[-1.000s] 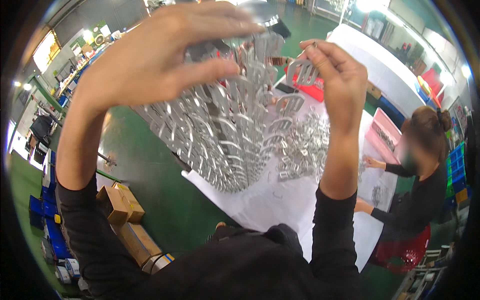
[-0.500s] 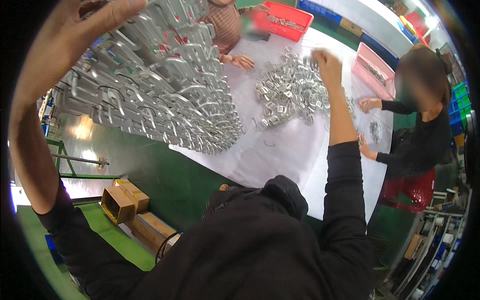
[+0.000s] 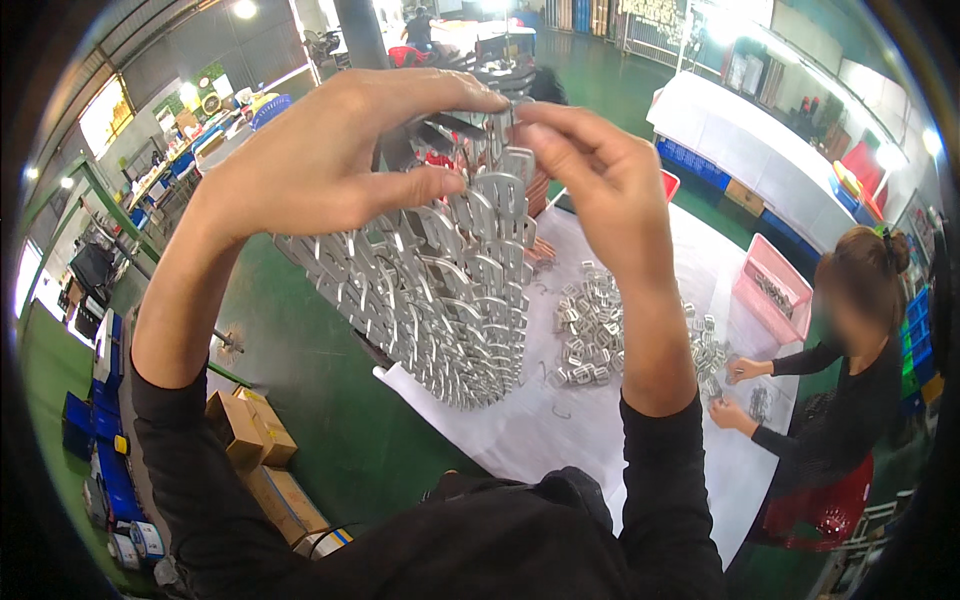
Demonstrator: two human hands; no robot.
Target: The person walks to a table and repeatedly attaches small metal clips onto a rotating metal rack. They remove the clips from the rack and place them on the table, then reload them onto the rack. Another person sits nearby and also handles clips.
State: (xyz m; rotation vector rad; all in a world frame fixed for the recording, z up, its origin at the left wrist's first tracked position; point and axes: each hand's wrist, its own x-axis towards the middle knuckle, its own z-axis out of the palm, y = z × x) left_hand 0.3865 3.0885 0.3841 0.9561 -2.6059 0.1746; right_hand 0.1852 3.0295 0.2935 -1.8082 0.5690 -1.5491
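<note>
A dense hanging bunch of silvery metal buckles point(image 3: 430, 300) fills the space in front of me. At its top, my left hand point(image 3: 310, 155) curves around the upper pieces, thumb and fingers spread apart, the fingertips near a small upright metal piece. From the other side, my right hand point(image 3: 605, 190) pinches at that spot with thumb and forefinger on what looks like a metal buckle point(image 3: 497, 130), partly hidden by the fingers. Below, a loose pile of similar buckles point(image 3: 588, 325) lies on the white-covered table point(image 3: 480, 435), partly behind my right forearm.
At the table's right, a seated co-worker point(image 3: 850, 370) handles small metal pieces. A pink basket point(image 3: 775, 290) with pieces inside stands near that person. Another person's hand point(image 3: 541, 250) shows behind the bunch. Cardboard boxes point(image 3: 250, 430) sit on the floor at left.
My right hand has moved from over the loose pile to the top of the hanging bunch. My left hand appears farther right, and the view has tilted up toward the room.
</note>
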